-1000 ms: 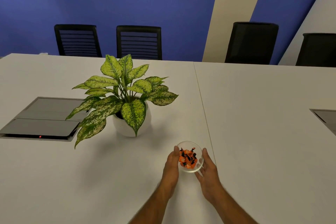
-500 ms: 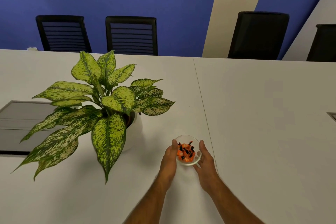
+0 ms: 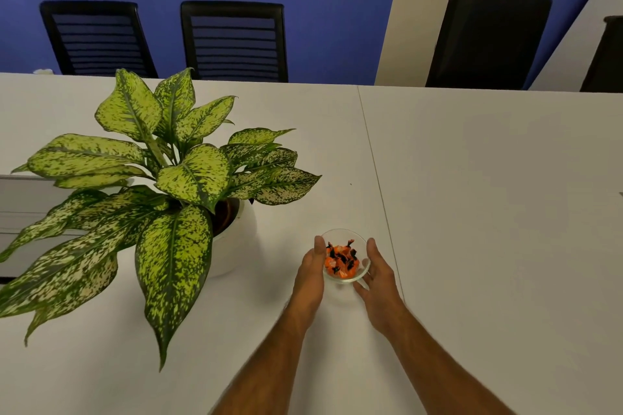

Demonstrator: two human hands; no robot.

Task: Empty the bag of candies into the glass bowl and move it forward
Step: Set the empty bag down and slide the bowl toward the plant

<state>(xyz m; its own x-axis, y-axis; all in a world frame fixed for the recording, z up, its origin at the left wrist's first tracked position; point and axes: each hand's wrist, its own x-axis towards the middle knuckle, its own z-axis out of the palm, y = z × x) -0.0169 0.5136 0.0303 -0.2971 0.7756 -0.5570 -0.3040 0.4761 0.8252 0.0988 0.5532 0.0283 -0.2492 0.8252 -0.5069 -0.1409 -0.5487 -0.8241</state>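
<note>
A small glass bowl (image 3: 344, 234) stands on the white table (image 3: 488, 212), just left of the table's seam. Orange and black wrapped candies (image 3: 341, 261) fill it. My left hand (image 3: 312, 271) presses against the bowl's left side and my right hand (image 3: 379, 274) against its right side, so both hands cup it between them. No candy bag is in view.
A potted plant (image 3: 161, 192) with big speckled green leaves in a white pot (image 3: 232, 246) stands just left of the bowl. A grey cable hatch (image 3: 20, 209) lies at the far left. Black chairs (image 3: 232, 40) line the far table edge.
The bowl, held between both hands, has slid forward over the table, away from me. The camera has come closer, so the plant looks bigger and sits further left.
</note>
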